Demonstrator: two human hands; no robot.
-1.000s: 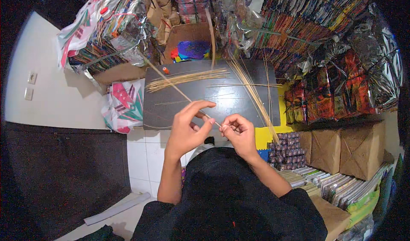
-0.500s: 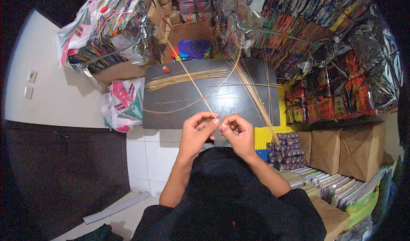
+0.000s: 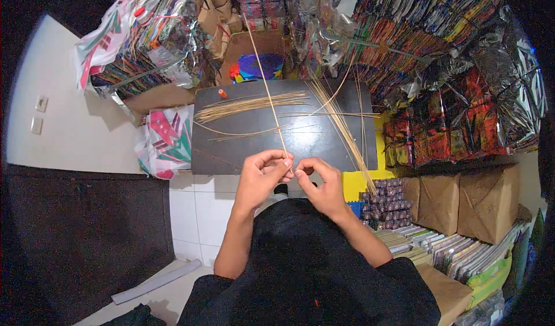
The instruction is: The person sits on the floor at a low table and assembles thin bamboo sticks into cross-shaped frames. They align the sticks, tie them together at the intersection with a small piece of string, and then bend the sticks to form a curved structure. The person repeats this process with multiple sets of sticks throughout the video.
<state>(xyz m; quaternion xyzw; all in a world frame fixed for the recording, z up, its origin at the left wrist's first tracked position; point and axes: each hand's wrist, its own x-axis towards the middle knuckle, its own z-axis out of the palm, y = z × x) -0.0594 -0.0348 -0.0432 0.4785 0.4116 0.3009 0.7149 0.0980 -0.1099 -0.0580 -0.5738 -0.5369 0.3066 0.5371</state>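
Observation:
A long thin bamboo stick (image 3: 263, 74) points away from me over the table, its near end pinched in my left hand (image 3: 263, 173). Farther up this stick, a thin curved strip (image 3: 231, 134) crosses it, with a small orange binding (image 3: 278, 129) at the crossing. Close beside the stick's near end, my right hand (image 3: 321, 182) has its thumb and forefinger pressed together. Anything between those fingertips is too fine to make out. Behind my hands, a bundle of bamboo sticks (image 3: 248, 107) lies on the dark table (image 3: 231, 161).
An orange thread spool (image 3: 222, 93) stands at the table's far left. More long sticks (image 3: 341, 126) lie slanting over its right edge. Stacked packs (image 3: 404, 37) rise at the back right, above brown paper parcels (image 3: 488, 204). A white roll (image 3: 156, 281) lies on the floor at left.
The stick has swung more upright, its far end moving right and away, and the curved strip has turned with it. My right hand has drawn slightly apart from the left.

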